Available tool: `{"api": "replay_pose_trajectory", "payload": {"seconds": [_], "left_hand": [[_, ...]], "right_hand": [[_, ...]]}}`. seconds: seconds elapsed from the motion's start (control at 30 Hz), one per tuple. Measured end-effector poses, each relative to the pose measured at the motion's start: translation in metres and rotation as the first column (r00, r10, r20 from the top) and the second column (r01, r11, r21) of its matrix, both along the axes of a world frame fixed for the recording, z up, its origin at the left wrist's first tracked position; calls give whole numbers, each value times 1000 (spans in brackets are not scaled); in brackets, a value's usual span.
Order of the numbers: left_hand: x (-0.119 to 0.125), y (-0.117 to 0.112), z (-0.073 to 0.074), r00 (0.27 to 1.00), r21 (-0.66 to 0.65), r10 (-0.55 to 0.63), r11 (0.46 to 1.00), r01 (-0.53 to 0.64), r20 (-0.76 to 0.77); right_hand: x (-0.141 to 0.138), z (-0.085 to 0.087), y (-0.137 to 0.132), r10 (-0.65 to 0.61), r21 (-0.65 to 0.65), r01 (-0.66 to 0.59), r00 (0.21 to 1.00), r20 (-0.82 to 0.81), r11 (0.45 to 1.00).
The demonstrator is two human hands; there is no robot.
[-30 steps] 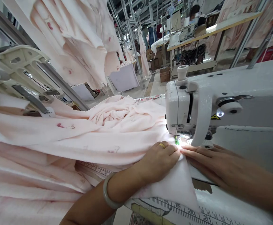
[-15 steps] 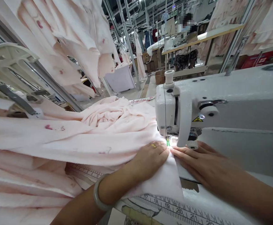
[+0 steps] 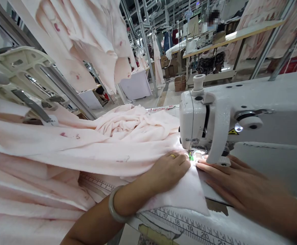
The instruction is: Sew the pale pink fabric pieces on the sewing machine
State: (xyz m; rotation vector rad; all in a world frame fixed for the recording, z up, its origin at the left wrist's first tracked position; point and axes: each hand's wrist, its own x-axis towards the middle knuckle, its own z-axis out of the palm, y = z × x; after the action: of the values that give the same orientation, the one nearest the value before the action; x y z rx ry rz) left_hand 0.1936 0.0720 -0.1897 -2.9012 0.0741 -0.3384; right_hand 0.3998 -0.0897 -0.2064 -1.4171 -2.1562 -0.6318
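A pale pink fleece fabric [image 3: 107,146] lies bunched across the sewing table and runs under the head of a white sewing machine [image 3: 215,112]. My left hand [image 3: 167,170], with a gold ring and a pale bangle on the wrist, presses flat on the fabric just left of the lit needle area [image 3: 192,156]. My right hand [image 3: 230,182] lies flat with fingers stretched out on the fabric's edge and the machine bed, right of the needle. Neither hand grips anything.
A printed ruler scale [image 3: 186,228] runs along the table's front edge. Pink garments [image 3: 87,41] hang overhead at left beside a white plastic frame [image 3: 23,71]. Far back, another person sits at a workbench [image 3: 230,34], with metal posts and an aisle between.
The fabric's near edge has slid a little toward the needle under both hands. The view swung left and back again; the hands keep the same pose.
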Motion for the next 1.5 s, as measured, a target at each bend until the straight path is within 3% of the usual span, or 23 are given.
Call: {"api": "replay_pose_trajectory", "payload": {"seconds": [0.1,0.23,0.57,0.8,0.93,1.1,1.17,1.27,1.37,1.5], "left_hand": [[-2,-4,4,1000,82,9,997,-11,28],[-4,-10,8,1000,105,18,994,-17,-13],[3,-17,11,989,-22,101,994,-104,-104],[-20,-21,32,976,-76,125,987,-140,-178],[-42,-21,39,988,75,137,989,-131,-71],[-55,-19,41,985,324,59,940,-110,164],[-52,-21,43,975,277,67,952,-127,214],[-43,-27,46,969,84,120,986,-141,217],[-33,-35,47,979,-30,176,984,-174,103],[-33,-42,45,970,-33,228,972,-231,-90]], "right_hand": [[-3,7,1,92,11,-92,995,-36,996],[-5,7,0,156,45,-159,986,63,986],[2,-8,-2,136,-32,-133,983,127,991],[2,-2,-1,197,1,-197,980,18,980],[-4,6,-4,280,-56,-286,955,-96,957],[-13,5,-10,333,-173,-366,923,-192,914],[-16,4,-12,337,-210,-377,919,-203,902],[-18,5,-13,305,-222,-355,924,-231,908],[-16,6,-12,272,-182,-324,927,-260,928],[-12,8,-12,264,-215,-328,923,-281,920]]}}
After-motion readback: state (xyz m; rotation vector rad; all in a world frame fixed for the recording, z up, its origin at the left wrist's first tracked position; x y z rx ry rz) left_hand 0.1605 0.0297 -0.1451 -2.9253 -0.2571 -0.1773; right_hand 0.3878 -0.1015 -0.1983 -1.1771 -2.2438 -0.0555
